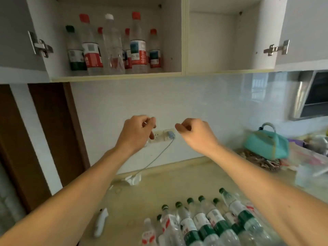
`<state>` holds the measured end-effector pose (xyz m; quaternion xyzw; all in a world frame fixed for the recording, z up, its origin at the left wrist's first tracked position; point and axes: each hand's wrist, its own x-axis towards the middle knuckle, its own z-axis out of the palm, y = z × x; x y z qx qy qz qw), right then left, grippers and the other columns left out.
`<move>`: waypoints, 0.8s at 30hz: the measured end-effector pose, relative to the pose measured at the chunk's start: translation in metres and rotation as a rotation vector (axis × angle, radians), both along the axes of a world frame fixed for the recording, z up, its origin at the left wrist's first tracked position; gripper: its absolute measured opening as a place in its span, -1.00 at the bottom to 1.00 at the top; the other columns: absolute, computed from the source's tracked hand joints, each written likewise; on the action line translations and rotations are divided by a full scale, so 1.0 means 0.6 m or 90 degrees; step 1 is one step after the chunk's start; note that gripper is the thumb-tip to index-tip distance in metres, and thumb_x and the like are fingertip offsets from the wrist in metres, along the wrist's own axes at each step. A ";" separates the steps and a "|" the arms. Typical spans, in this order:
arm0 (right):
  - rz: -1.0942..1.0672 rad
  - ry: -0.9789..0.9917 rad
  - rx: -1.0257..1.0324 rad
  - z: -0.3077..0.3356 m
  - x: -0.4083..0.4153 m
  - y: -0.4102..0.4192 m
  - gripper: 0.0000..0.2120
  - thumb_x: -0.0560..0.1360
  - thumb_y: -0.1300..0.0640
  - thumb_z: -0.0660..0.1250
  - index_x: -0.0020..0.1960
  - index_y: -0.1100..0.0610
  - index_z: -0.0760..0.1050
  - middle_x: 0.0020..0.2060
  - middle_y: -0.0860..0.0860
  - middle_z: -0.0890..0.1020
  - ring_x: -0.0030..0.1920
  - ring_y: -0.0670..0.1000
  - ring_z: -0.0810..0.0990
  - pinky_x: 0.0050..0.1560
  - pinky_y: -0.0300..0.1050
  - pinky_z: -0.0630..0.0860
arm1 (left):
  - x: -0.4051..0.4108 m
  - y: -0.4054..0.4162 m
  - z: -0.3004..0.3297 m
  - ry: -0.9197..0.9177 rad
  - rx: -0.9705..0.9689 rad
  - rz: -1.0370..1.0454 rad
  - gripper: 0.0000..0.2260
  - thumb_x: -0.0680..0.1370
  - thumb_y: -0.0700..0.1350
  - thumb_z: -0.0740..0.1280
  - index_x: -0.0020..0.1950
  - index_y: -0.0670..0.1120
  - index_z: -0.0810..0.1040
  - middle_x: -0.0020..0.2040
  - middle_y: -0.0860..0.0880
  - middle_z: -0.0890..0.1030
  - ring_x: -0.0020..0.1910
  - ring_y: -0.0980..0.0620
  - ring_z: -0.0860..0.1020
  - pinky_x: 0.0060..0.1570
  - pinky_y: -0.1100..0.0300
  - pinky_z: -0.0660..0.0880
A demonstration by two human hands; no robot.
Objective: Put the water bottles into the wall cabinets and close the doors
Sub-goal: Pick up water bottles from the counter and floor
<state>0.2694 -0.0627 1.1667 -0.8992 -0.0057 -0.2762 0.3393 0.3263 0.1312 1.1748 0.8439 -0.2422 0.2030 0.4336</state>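
Note:
Both wall cabinets stand with their doors open. The left cabinet [174, 41] holds several upright water bottles [136, 43] with red, green and white caps. The right cabinet [213, 41] has nothing in it. Several more bottles [204, 226], mostly green-capped, stand crowded on the counter [159, 189] at the bottom. My left hand [136, 132] and my right hand [193, 134] hang in mid-air in front of the tiled wall, between counter and cabinets. Their fingers are loosely curled and hold nothing.
A wall socket [163, 137] with a plug and cable sits behind my hands. A white object [101, 222] lies on the counter at left. A teal bag [266, 144] rests at right, and a range hood [312, 96] hangs beyond it. Door hinges [40, 45] [276, 47] jut inward.

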 end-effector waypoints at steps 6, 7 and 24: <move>-0.046 0.114 0.000 -0.151 -0.129 -0.090 -0.52 0.66 -0.07 0.23 -0.18 0.34 0.51 -0.41 0.14 0.51 -0.40 0.08 0.43 -0.35 -0.09 0.28 | -0.088 -0.081 -0.148 0.114 -0.018 -0.099 -0.70 0.68 0.01 0.22 -0.14 -0.08 0.63 -0.38 -0.04 0.66 -0.55 0.17 0.39 -0.39 0.20 0.36; -0.049 0.131 -0.007 -0.173 -0.147 -0.106 -0.52 0.66 -0.08 0.22 -0.16 0.33 0.54 -0.37 0.18 0.57 -0.37 0.13 0.49 -0.33 -0.10 0.31 | -0.105 -0.094 -0.173 0.122 -0.010 -0.106 -0.69 0.68 0.01 0.22 -0.14 -0.07 0.63 -0.39 -0.02 0.65 -0.54 0.16 0.42 -0.39 0.19 0.38; -0.126 0.561 0.216 -0.742 -0.439 -0.437 -0.58 0.63 0.01 0.26 -0.32 0.23 0.41 -0.49 0.00 0.40 -0.47 -0.05 0.31 -0.41 -0.13 0.26 | -0.385 -0.419 -0.772 0.537 0.017 -0.040 -0.60 0.67 0.00 0.27 -0.38 -0.03 0.48 -0.54 0.09 0.40 -0.53 0.18 0.37 -0.43 0.23 0.24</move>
